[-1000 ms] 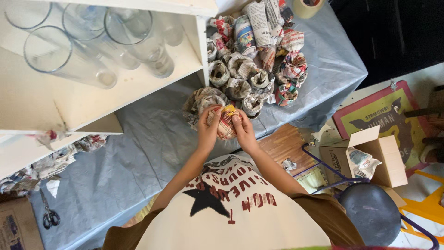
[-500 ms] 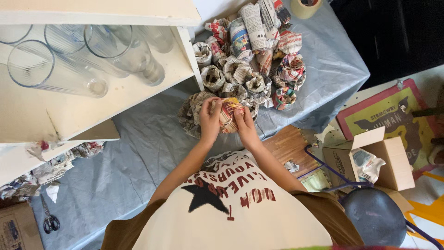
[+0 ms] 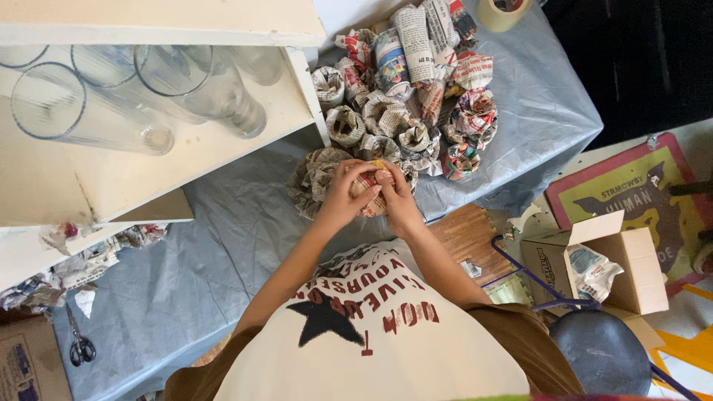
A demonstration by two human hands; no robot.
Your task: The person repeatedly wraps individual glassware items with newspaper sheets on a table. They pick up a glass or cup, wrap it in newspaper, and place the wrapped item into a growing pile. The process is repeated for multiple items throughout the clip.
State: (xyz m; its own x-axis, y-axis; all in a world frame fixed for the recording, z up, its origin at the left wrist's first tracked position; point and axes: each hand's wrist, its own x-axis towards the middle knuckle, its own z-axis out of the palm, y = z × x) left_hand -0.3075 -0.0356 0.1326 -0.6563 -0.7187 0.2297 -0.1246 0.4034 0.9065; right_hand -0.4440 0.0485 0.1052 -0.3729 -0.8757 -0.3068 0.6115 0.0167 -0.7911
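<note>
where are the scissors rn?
Head view, bottom left: the scissors lie on the grey-blue table cover, beside the cardboard box in the corner, below the white shelf.

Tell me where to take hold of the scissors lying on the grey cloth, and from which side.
Grip the scissors by the dark finger loops, at the end nearer the person. They lie flat and closed on the grey cloth, blades pointing away toward the white shelf. Probably come from above at the near end, which keeps fingers off the blades.

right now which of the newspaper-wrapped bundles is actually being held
The wrapped bundle at the near edge of the pile, gripped between the left hand and right hand. All the other bundles lie untouched farther back on the grey cloth.
</note>
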